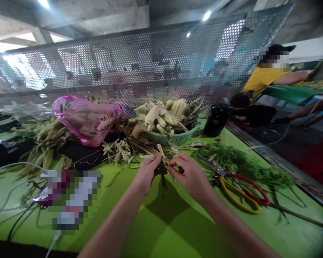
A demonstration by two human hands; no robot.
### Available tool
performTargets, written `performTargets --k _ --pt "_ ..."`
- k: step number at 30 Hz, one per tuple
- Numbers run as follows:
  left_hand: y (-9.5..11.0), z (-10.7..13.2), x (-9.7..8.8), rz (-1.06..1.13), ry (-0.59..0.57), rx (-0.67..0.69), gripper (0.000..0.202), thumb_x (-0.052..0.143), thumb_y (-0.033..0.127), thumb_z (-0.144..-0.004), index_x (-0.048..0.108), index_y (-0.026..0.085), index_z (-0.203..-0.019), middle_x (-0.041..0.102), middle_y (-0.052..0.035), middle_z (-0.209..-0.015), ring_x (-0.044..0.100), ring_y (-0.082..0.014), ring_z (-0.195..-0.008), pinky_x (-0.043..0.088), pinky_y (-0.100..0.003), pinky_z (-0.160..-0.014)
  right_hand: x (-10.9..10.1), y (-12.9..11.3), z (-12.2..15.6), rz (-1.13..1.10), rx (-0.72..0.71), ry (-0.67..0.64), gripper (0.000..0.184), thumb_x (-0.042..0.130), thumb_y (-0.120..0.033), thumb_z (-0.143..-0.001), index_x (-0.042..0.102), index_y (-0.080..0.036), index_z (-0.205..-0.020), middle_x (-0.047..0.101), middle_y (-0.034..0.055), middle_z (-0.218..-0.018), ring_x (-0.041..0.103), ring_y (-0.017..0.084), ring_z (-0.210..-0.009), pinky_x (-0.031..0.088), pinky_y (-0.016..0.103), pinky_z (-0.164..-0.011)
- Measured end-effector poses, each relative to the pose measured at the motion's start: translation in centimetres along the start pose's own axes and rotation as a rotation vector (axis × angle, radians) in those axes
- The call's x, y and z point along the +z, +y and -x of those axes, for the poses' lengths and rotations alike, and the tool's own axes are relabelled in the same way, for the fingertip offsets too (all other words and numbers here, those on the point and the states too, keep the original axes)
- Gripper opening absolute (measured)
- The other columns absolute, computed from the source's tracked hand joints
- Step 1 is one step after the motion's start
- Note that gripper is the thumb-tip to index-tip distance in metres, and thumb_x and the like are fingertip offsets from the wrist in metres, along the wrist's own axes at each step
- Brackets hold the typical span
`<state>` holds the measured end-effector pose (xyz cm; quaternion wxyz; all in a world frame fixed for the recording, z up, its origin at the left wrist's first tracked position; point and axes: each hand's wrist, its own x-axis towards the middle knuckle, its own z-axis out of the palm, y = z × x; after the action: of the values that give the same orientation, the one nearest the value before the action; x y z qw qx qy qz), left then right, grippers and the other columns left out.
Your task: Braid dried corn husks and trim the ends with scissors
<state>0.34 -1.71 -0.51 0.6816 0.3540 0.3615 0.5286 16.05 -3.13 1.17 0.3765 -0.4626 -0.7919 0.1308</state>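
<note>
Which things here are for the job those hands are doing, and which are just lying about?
Seem part of the job:
Pale plant strips, in the left hand and right hand
Green basket of pale plant pieces
Scissors, probably
Green strands, maybe

Probably just lying about:
Dark container
Pink bag, though its contents are unclear

The pale strip looks fibrous and matt, the heaped husks papery and rough. The green tabletop is smooth with a soft sheen. The pink bag is thin, crinkled, glossy plastic; the green basket, moulded plastic; the scissors, metal-bladed with smooth plastic-looking handles. The perforated screen is metal, the black container glossy, the ceiling matt concrete
</note>
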Motion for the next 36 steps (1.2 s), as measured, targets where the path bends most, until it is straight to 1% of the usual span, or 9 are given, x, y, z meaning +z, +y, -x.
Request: performTargets --k 3,8,12,15,18,21,26,32,36 --pt "-0.1 -0.1 0.0 -0.027 -0.013 0.012 0.031 0.075 0.040 -0.069 0.066 0.013 -0.081 0.061 -0.0017 -0.076 0.053 -0.0096 -0.064 0.045 -0.023 -0.063 0.1 0.0 -0.1 0.032 -0.011 -0.013 0.011 0.055 -0.021 -0.089 0.058 -0.020 -0.078 0.057 0.0048 -0.088 0.055 0.018 -0.077 0.042 0.030 -0.068" --pt "-0.2 -0.1 0.1 -0.030 0.050 0.049 0.023 0.074 0.034 -0.069 0.064 0.014 -0.075 0.057 0.0010 -0.069 0.048 -0.0070 -0.056 0.039 -0.020 -0.055 0.1 -0.4 0.0 0.107 -0.055 -0.018 0.014 0.052 -0.021 -0.090 0.055 -0.020 -0.077 0.056 0.0055 -0.085 0.053 0.019 -0.074 0.040 0.029 -0.064" --pt "0.3 0.2 0.1 -0.065 0.052 0.042 0.022 0.072 0.034 -0.071 0.063 0.014 -0.075 0.057 0.0011 -0.069 0.047 -0.0068 -0.055 0.039 -0.021 -0.055 -0.1 -0.2 0.0 0.062 -0.036 -0.021 0.015 0.053 -0.024 -0.090 0.055 -0.020 -0.076 0.055 0.0051 -0.085 0.053 0.018 -0.074 0.040 0.029 -0.065" --pt "0.6 0.3 0.2 -0.180 0.011 0.060 0.028 0.071 0.041 -0.073 0.064 0.014 -0.076 0.057 0.0009 -0.067 0.047 -0.0072 -0.055 0.038 -0.021 -0.055 -0.4 0.2 -0.2 -0.068 0.041 -0.020 0.012 0.055 -0.030 -0.089 0.060 -0.021 -0.085 0.058 0.0039 -0.086 0.053 0.017 -0.070 0.041 0.028 -0.062" --pt "0.5 0.5 0.3 -0.232 -0.060 0.052 0.032 0.070 0.044 -0.073 0.064 0.013 -0.073 0.054 0.0010 -0.063 0.047 -0.0080 -0.055 0.038 -0.021 -0.056 -0.5 0.5 -0.4 -0.226 0.125 0.023 0.017 0.057 -0.035 -0.088 0.063 -0.021 -0.096 0.061 0.0042 -0.091 0.054 0.016 -0.070 0.043 0.028 -0.063" --pt "0.3 0.7 0.5 -0.201 -0.139 0.001 0.032 0.071 0.043 -0.073 0.064 0.012 -0.073 0.056 -0.0015 -0.066 0.049 -0.0095 -0.058 0.041 -0.023 -0.059 -0.4 0.5 -0.5 -0.359 0.177 0.046 0.016 0.060 -0.035 -0.085 0.064 -0.019 -0.084 0.060 0.0032 -0.081 0.056 0.018 -0.075 0.044 0.029 -0.067" --pt "0.3 0.9 0.6 -0.197 -0.204 -0.022 0.024 0.076 0.033 -0.069 0.068 0.012 -0.077 0.060 -0.0040 -0.072 0.051 -0.0103 -0.064 0.041 -0.023 -0.063 -0.2 0.5 -0.5 -0.545 0.315 0.044 0.017 0.064 -0.036 -0.080 0.061 -0.019 -0.077 0.056 -0.0007 -0.068 0.053 0.015 -0.065 0.042 0.026 -0.060" --pt "0.3 0.8 0.7 -0.279 -0.253 -0.019 0.025 0.077 0.035 -0.067 0.068 0.012 -0.072 0.057 -0.0010 -0.065 0.046 -0.0085 -0.057 0.036 -0.022 -0.057 0.0 0.6 -0.3 -0.513 0.303 0.123 0.015 0.064 -0.032 -0.077 0.059 -0.019 -0.072 0.056 -0.0001 -0.068 0.051 0.015 -0.064 0.041 0.027 -0.060" --pt "0.0 1.0 0.9 -0.287 -0.292 0.029 0.025 0.078 0.035 -0.066 0.068 0.013 -0.071 0.056 0.0003 -0.063 0.045 -0.0083 -0.058 0.036 -0.021 -0.057 -0.1 0.4 -0.3 -0.485 0.284 0.131 0.015 0.064 -0.031 -0.076 0.059 -0.019 -0.070 0.055 -0.0002 -0.066 0.051 0.016 -0.065 0.041 0.028 -0.062"
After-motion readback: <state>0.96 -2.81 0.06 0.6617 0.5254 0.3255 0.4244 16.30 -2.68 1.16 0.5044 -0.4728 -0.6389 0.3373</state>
